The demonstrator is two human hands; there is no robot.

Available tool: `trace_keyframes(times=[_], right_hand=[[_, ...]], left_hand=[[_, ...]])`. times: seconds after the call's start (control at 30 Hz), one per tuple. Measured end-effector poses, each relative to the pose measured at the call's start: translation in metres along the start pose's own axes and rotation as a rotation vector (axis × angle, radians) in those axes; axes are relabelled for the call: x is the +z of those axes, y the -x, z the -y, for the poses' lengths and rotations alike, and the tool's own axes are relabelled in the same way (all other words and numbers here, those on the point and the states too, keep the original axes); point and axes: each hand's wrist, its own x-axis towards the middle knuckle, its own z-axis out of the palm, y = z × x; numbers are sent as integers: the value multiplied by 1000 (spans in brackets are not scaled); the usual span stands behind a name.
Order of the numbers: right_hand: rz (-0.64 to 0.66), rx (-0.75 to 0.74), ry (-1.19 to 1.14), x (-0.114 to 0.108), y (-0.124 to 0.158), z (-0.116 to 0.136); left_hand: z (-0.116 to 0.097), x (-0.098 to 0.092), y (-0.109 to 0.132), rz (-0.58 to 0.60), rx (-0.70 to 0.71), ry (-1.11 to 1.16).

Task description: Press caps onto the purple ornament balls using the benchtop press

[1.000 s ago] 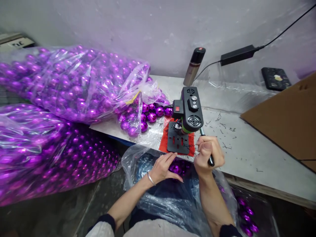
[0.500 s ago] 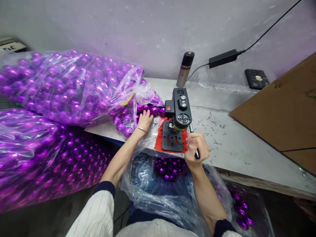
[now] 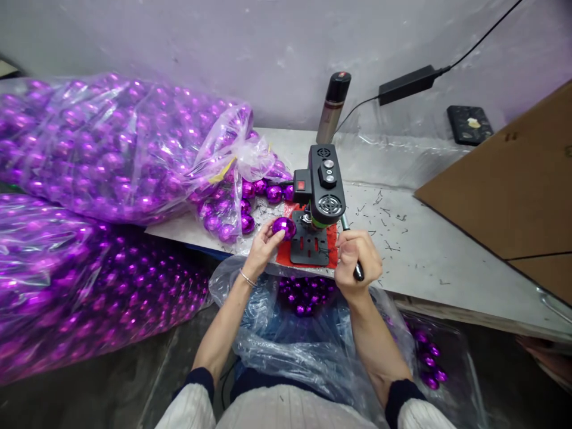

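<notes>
My left hand (image 3: 260, 248) grips a shiny purple ball (image 3: 284, 227) in its fingertips, just left of the small black bench press (image 3: 320, 199). The press stands on a red mat (image 3: 331, 250) at the table's front edge. My right hand (image 3: 356, 257) is closed round the press's black lever handle (image 3: 357, 272). More loose purple balls (image 3: 264, 192) lie on the table behind my left hand, spilling from an open clear bag (image 3: 134, 149).
A second bag of purple balls (image 3: 80, 280) lies low on the left. An open plastic bag with balls (image 3: 304, 298) sits in my lap. A spray can (image 3: 333, 107), power adapter (image 3: 406, 84), dark phone-like slab (image 3: 470, 124) and cardboard sheet (image 3: 509, 190) are on the table.
My left hand dropped a ball into the lap bag, reached to the loose balls on the table, and came back holding one beside the press. My right hand stayed on the lever.
</notes>
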Motion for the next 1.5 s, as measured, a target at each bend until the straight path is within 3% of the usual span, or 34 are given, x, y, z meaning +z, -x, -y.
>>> trace_keyframes(times=[0.13, 0.3, 0.5, 0.6, 0.8, 0.97, 1.27, 1.5], right_hand=[[45, 15, 6, -4, -10, 5], [57, 50, 13, -7, -20, 11], [62, 20, 14, -7, -18, 9], [65, 9, 4, -7, -16, 8], [68, 14, 17, -9, -15, 9], [42, 13, 16, -6, -10, 6], [-11, -30, 32, 3, 18, -11], [-162, -67, 63, 17, 33, -23]], left_hand=[[29, 18, 0, -12, -29, -17], [39, 25, -7, 41, 24, -194], [34, 26, -10, 58, 268, -700], [31, 28, -11, 114, 416, -819], [43, 38, -11, 113, 552, -787], [55, 40, -10, 106, 527, -745], [54, 41, -9, 87, 451, -728], [54, 41, -9, 83, 478, -724]])
